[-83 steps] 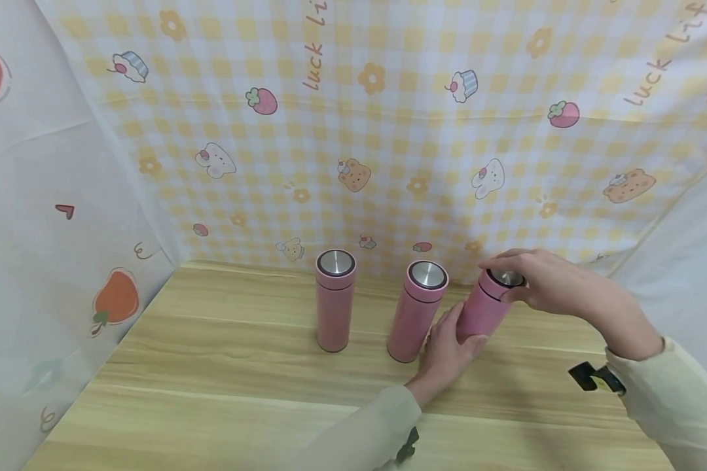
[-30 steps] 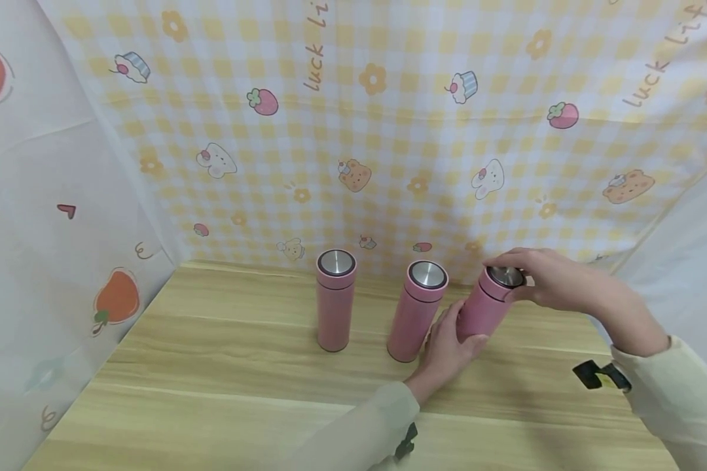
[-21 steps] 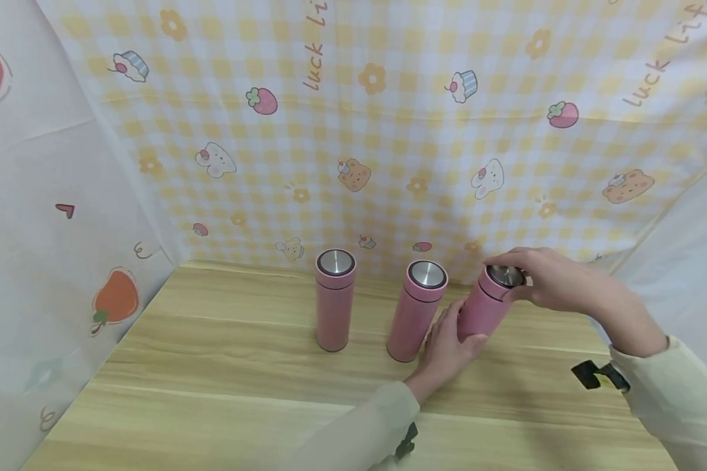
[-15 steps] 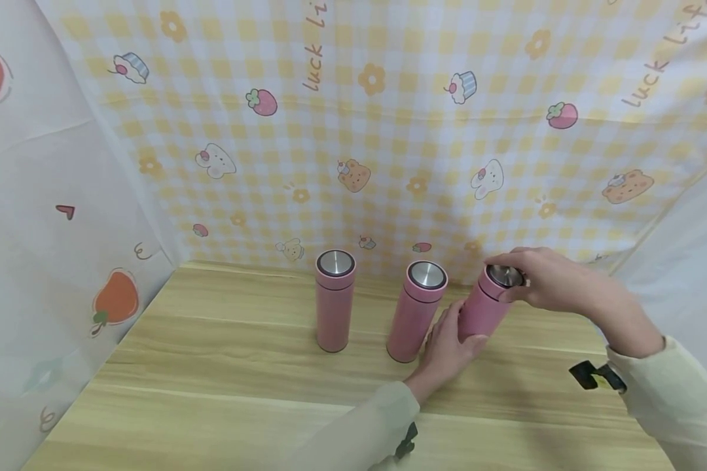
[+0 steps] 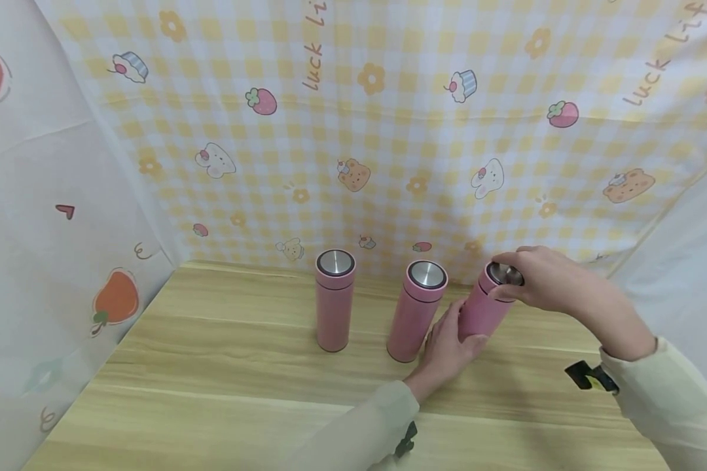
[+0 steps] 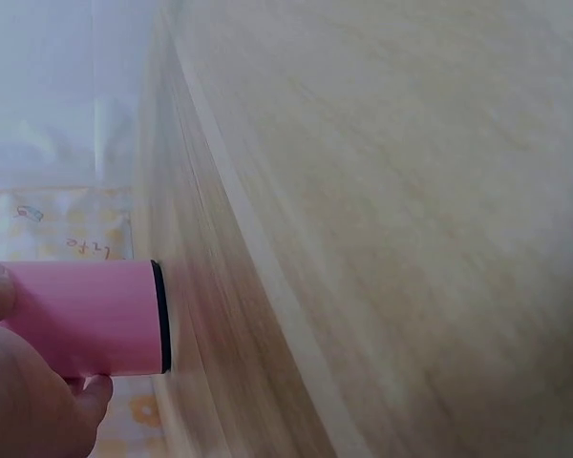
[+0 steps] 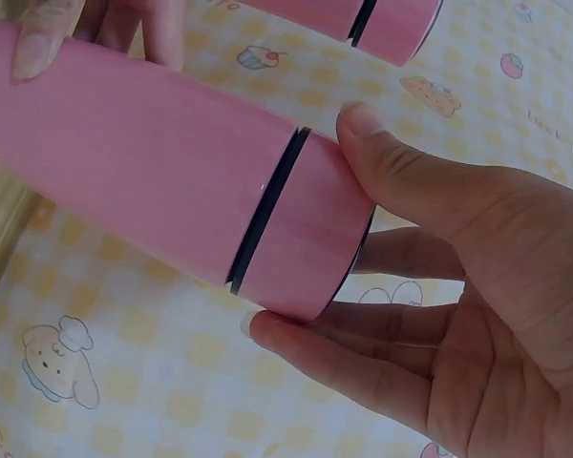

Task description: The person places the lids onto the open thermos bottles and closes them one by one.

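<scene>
Three pink thermos bottles with steel-topped lids stand in a row on the wooden table. Around the lower body of the rightmost thermos (image 5: 479,315), my left hand (image 5: 446,350) has its fingers and thumb wrapped. My right hand (image 5: 550,281) grips the lid (image 7: 310,229) of that bottle, thumb on one side and fingertips on the other. A dark ring shows between lid and body in the right wrist view. In the left wrist view the bottle's black base (image 6: 162,317) is at the tabletop. The middle thermos (image 5: 414,324) stands close beside my left hand, and the left thermos (image 5: 334,319) farther off.
A yellow checked cloth (image 5: 271,157) with cartoon prints hangs right behind the bottles. White cloth (image 5: 65,261) closes off the left side, and more white cloth (image 5: 683,261) hangs at the right. The wooden table (image 5: 212,392) stretches toward the front.
My right hand has turned a little on the lid; its thumb has come forward across the lid's near side and the wrist has shifted slightly left. My left hand and the bottles stay put.
</scene>
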`<state>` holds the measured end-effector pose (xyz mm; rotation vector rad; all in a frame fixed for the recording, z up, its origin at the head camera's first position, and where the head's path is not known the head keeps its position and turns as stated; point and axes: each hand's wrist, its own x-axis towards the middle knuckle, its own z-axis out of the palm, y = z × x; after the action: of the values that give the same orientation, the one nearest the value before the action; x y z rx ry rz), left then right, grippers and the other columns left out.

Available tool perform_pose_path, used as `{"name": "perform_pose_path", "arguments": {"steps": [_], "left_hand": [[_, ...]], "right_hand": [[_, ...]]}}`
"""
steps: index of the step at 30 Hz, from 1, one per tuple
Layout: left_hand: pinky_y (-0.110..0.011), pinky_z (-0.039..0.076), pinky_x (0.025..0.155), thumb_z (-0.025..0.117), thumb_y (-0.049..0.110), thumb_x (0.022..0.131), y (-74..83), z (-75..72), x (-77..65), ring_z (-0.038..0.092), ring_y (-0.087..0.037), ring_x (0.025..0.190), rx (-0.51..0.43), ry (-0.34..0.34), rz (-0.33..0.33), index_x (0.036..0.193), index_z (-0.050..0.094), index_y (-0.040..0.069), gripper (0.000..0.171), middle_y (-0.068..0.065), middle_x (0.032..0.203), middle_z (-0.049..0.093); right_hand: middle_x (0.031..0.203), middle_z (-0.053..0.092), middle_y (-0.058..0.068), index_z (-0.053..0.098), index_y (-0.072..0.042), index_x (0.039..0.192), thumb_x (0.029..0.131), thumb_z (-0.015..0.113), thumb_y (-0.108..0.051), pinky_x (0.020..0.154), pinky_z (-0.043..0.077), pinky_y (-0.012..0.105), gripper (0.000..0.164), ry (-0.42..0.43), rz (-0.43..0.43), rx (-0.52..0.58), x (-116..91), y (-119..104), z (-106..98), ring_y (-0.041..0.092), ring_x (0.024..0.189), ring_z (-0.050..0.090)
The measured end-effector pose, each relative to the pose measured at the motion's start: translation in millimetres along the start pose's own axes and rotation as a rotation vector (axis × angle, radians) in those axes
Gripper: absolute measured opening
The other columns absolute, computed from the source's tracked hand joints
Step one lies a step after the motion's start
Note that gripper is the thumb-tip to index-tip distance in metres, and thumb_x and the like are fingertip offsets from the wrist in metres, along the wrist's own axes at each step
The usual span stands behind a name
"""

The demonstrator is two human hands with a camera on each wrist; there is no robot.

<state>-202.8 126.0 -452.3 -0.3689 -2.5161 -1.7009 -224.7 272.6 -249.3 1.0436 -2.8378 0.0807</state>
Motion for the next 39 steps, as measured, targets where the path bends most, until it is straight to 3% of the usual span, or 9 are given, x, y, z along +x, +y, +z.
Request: {"name": "perform_pose_path", "arguments": {"steps": [5,9,12,15,21,39], "left_hand": [[-0.040,0.048,0.099,0.075,0.037,0.093,1.2,-2.5,-0.5,0.054,-0.009,0.119,0.008,-0.007,-0.012,0.148,0.044,0.032,0.064,0.011,0.134,0.057],[-0.039,0.048,0.099,0.075,0.040,0.092,1.5,-3.6,-0.8,0.054,-0.010,0.120,0.018,-0.015,-0.010,0.149,0.044,0.032,0.065,0.011,0.135,0.057],[-0.038,0.048,0.100,0.076,0.042,0.092,1.4,-3.0,-0.8,0.054,-0.010,0.120,0.021,-0.013,-0.005,0.149,0.044,0.031,0.067,0.010,0.136,0.057],[-0.039,0.048,0.100,0.075,0.043,0.092,1.3,-2.4,-1.0,0.053,-0.010,0.121,0.022,-0.016,-0.006,0.150,0.044,0.029,0.067,0.009,0.137,0.056],[-0.039,0.048,0.100,0.074,0.042,0.093,1.0,-2.1,-0.4,0.053,-0.010,0.122,0.023,-0.021,-0.004,0.151,0.043,0.028,0.068,0.009,0.138,0.055],[-0.045,0.046,0.102,0.073,0.041,0.094,2.2,-1.3,-0.3,0.051,-0.011,0.124,0.034,-0.026,-0.041,0.152,0.040,0.030,0.068,0.012,0.141,0.052]], "right_hand": [[0.086,0.065,0.002,0.069,0.004,0.118,0.081,0.087,-0.033,0.062,0.051,0.037,0.055,-0.004,-0.042,0.017,0.5,5.2,-2.1,0.014,0.071,0.057],[0.114,0.069,0.013,0.064,0.001,0.132,0.081,0.088,-0.025,0.077,0.058,0.045,0.063,-0.057,-0.044,0.151,-4.7,14.0,-11.0,0.025,0.093,0.067],[0.137,0.059,0.018,0.061,-0.003,0.138,0.080,0.088,-0.015,0.089,0.056,0.056,0.066,-0.109,-0.067,0.264,-7.9,20.1,-16.3,0.039,0.119,0.059],[0.141,0.056,0.018,0.062,-0.006,0.138,0.080,0.086,-0.004,0.095,0.053,0.056,0.063,-0.149,-0.128,0.289,-6.6,21.7,-13.8,0.041,0.129,0.051],[0.139,0.060,0.012,0.067,-0.009,0.134,0.075,0.083,0.013,0.096,0.054,0.047,0.065,-0.167,-0.147,0.232,-3.7,17.2,-9.2,0.034,0.127,0.056],[0.131,0.064,0.008,0.068,-0.010,0.132,0.076,0.086,0.008,0.090,0.057,0.046,0.061,-0.145,-0.089,0.166,-0.9,7.8,-8.3,0.029,0.117,0.062]]}}
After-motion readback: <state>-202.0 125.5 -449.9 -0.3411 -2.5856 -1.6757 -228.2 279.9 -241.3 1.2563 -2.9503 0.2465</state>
